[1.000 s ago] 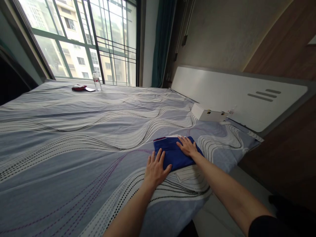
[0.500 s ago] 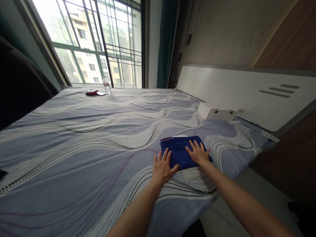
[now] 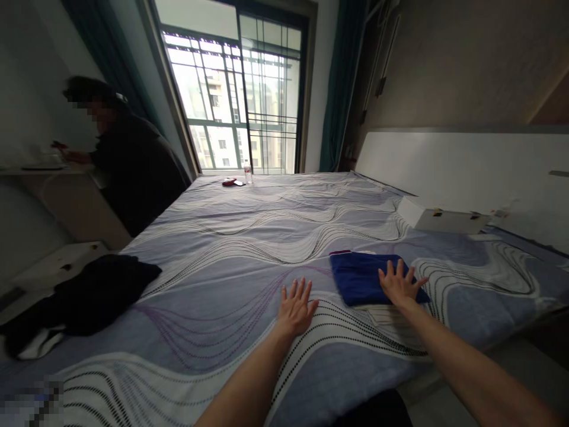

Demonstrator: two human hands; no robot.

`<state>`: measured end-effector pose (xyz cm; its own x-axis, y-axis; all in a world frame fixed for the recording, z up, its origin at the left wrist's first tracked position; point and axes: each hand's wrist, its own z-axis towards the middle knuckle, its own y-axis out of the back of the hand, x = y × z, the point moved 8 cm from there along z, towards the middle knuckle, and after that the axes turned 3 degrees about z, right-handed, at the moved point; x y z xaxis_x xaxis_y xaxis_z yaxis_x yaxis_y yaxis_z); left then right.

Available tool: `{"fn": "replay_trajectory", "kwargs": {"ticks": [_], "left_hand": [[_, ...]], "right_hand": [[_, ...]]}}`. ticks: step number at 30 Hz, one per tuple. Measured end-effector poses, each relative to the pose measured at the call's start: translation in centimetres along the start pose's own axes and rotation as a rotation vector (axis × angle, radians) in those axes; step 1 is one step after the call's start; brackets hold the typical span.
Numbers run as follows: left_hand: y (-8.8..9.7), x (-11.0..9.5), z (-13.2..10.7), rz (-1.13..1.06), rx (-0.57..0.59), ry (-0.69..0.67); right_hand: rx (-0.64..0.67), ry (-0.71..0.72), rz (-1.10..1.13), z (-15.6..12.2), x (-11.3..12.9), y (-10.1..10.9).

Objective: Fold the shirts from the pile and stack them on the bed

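Note:
A folded blue cloth (image 3: 359,277), which looks like a garment, lies flat on the bed (image 3: 249,279) with its patterned grey-blue sheet. Pale fabric shows under its near and far edges. My right hand (image 3: 400,283) is over the right part of the blue cloth, fingers spread, gripping nothing. To the left of the cloth, apart from it, my left hand (image 3: 296,308) is at the sheet, palm down with fingers stretched out and holding nothing.
A white box (image 3: 444,218) stands near the headboard (image 3: 466,160). Dark clothing (image 3: 102,290) lies at the bed's left edge. By the window are a bottle (image 3: 248,172) and a red item (image 3: 229,182). A person (image 3: 133,160) in dark clothes leans at a desk (image 3: 84,201).
My view has swung left, bringing the person and dark clothing into sight. My left hand has come off the blue cloth and moved left. My right hand stays at the cloth.

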<state>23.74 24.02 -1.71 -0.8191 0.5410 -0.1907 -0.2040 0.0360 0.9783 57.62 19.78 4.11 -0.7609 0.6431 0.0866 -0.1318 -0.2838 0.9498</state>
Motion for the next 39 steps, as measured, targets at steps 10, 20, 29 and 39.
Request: {"fn": "replay_trajectory", "kwargs": {"ticks": [10,20,29,39], "left_hand": [[3.8,12.2,-10.1,0.105,-0.106,0.249],[5.9,18.0,-17.6,0.099,-0.195,0.383],[7.0,19.3,-17.0,0.103,-0.146,0.445],[9.3,28.1,-16.0,0.092,-0.281,0.567]], "right_hand": [[0.268,0.559,0.162,-25.8,19.1,-1.2],[0.377,0.818,0.306,-31.9,36.1,1.5],[0.437,0.91,0.305,-31.1,37.0,2.0],[0.456,0.798,0.327,-27.2,31.4,0.3]]}}
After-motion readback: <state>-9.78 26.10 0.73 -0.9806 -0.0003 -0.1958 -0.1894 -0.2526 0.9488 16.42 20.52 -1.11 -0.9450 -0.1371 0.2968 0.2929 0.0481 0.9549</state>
